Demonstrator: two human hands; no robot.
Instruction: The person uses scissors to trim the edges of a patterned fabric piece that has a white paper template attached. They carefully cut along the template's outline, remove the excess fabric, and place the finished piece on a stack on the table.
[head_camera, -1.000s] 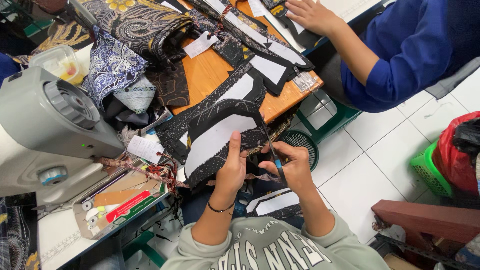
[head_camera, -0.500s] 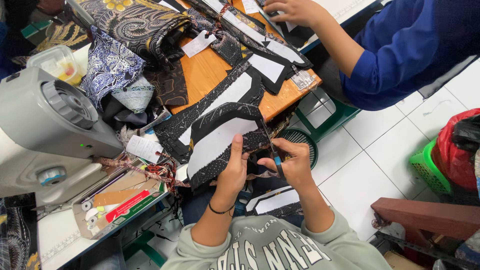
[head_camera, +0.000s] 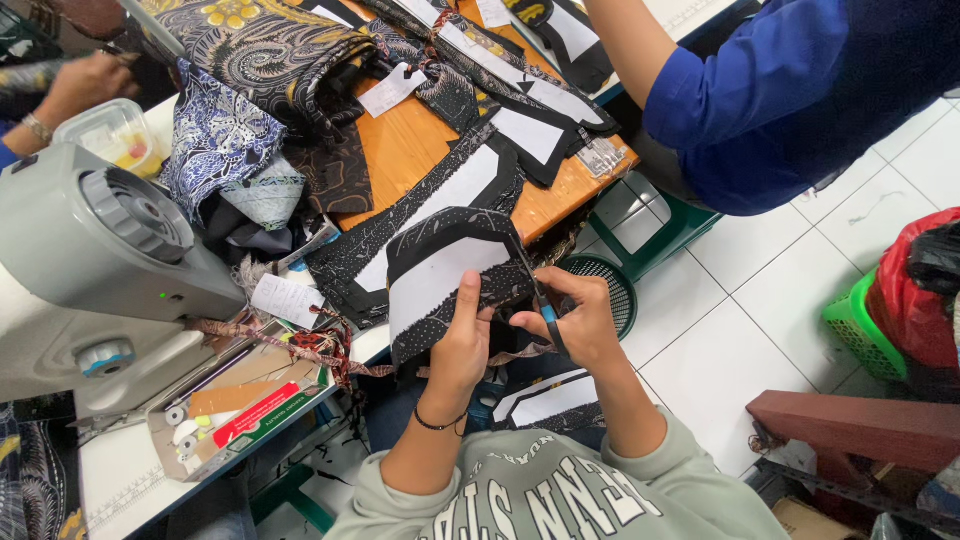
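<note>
We see a black patterned fabric piece with white stiffener backing, collar-shaped, held up in the air just in front of the table edge, white side to the camera, so its edge can be trimmed. Left hand grasps it at the lower edge, thumb pressed on the white face, keeping it taut. Right hand is clenched around small blue-handled scissors, blades up against the piece's right edge; a thin offcut strip seems to hang below, hard to tell. A black band sits on the left wrist

Further pieces of the same cut lie on our lap, near at hand. More such black-and-white pieces lie spread flat on the orange wooden tabletop, beside a heap of dark batik cloth and blue-white batik cloth

On the left stands a grey sewing machine on a white bench, with a tray of small tools in front. A person in a blue sleeve works at the far table side; another person's hand shows top left. Below: white tiled floor, round green mesh basket under the table, green basket with red bag
</note>
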